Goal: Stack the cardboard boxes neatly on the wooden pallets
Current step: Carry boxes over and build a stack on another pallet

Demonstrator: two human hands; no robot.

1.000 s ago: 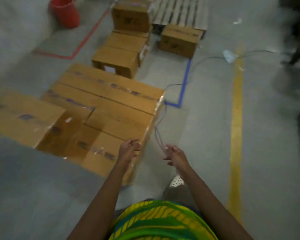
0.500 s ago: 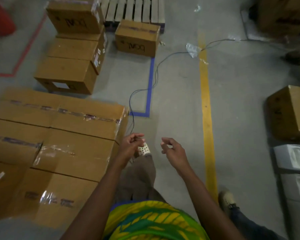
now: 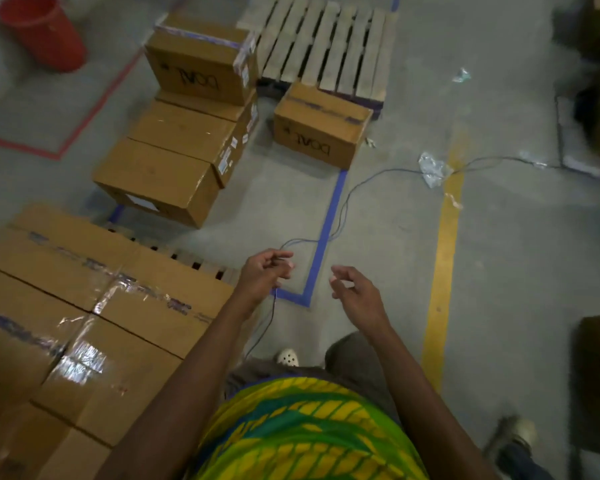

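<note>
brown, tape-sealed cardboard boxes [image 3: 146, 327], flush together

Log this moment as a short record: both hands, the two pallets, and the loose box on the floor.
Left hand: pinches thin cable
Right hand: loosely curled, empty
Near pallet: covered with taped boxes
Far pallet: no boxes on visible slats
Loose box: on floor, in front of far pallet
Other: red bucket, far left

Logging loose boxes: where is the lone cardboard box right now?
Head view, upper centre: the lone cardboard box sits on the floor just before the wooden pallet, right of the stacked boxes, beyond the blue tape line.
</note>
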